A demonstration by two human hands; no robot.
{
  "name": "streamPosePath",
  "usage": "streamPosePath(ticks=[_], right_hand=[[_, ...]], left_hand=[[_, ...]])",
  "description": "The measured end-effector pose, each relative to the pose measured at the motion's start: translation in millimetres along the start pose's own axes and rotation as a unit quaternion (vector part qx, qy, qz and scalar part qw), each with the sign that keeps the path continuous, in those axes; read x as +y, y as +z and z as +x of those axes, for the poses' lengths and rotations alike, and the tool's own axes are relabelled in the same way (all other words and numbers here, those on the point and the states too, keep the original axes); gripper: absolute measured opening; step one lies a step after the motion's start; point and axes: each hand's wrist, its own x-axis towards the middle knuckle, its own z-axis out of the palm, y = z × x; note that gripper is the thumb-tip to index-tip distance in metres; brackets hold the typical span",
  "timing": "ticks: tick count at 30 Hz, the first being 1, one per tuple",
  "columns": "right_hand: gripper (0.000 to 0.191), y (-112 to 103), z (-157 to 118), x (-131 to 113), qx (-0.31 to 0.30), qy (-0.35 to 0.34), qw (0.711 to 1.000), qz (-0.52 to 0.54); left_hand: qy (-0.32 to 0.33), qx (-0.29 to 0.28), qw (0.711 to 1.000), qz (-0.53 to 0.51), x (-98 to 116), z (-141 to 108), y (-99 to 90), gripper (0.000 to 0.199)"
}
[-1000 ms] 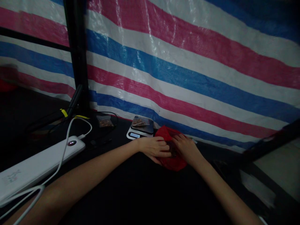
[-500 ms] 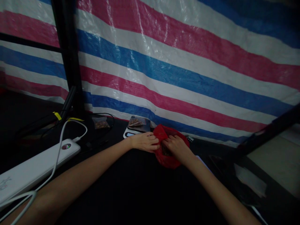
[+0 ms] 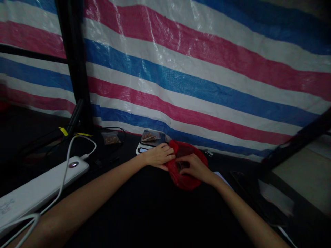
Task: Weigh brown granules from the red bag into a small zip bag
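A red plastic bag (image 3: 186, 184) stands with its mouth spread, small brownish contents dimly visible inside. My left hand (image 3: 159, 155) is closed on the bag's left edge. Over the mouth, my right hand (image 3: 196, 168) reaches in from the right with thumb and fingers apart and nothing visible between them. Just behind my left hand sits a small digital scale (image 3: 141, 148), and on its pan lies a clear zip bag (image 3: 150, 136) of brown pieces. A similar zip bag (image 3: 112, 138) rests on the dark surface farther left.
A long white device (image 3: 43, 186) with a white cable (image 3: 62, 184) lies at left, close to my left forearm. A striped tarp (image 3: 181, 82) hangs behind, with a black post (image 3: 77, 69) in front of it. Clear plastic bags (image 3: 276, 198) lie at right.
My right hand has drawn back slightly in the bag's mouth, and its thumb and fingers have spread apart. My left hand still grips the bag's edge. The view has tilted a little.
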Motion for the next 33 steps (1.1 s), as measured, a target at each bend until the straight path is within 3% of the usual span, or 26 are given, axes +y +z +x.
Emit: streamPosePath(ticks=[6, 8, 11, 14, 17, 20, 22, 27, 33], right_hand=[[0.041, 0.2, 2.5, 18.2, 0.024, 0.049, 0.977, 0.208], [0.041, -3.9, 1.4, 26.0, 0.040, 0.062, 0.966, 0.249], [0.046, -9.7, -2.3, 33.4, 0.063, 0.083, 0.947, 0.303], [0.052, -16.3, -5.6, 31.0, 0.091, 0.086, 0.938, 0.323], [0.056, -25.7, -6.3, 20.9, 0.095, 0.078, 0.938, 0.324], [0.056, -35.3, -5.6, 13.4, 0.097, 0.070, 0.940, 0.321], [0.054, -39.4, -6.1, 15.4, 0.092, 0.068, 0.943, 0.312], [0.051, -40.3, -15.2, 43.0, 0.050, 0.089, 0.948, 0.301], [0.050, -49.0, -27.8, 57.7, 0.122, 0.130, 0.942, 0.284]], left_hand=[[0.067, 0.029, 0.997, -0.019, -8.2, -5.3, 0.8, 0.065], [0.041, 0.051, 0.998, -0.022, -16.0, -8.9, -1.8, 0.068], [-0.125, 0.104, 0.986, -0.026, -31.0, -11.2, -10.5, 0.065], [-0.308, 0.137, 0.940, -0.044, -46.2, -10.0, -18.7, 0.053], [-0.354, 0.083, 0.928, -0.086, -56.7, -11.7, -16.8, 0.054], [-0.350, -0.017, 0.926, -0.141, -60.5, -18.1, -6.7, 0.059], [-0.339, -0.055, 0.923, -0.173, -60.6, -22.0, -1.1, 0.057], [-0.344, -0.056, 0.923, -0.164, -59.3, -22.4, 0.4, 0.061], [-0.361, -0.095, 0.910, -0.178, -63.9, -20.9, -2.6, 0.056]])
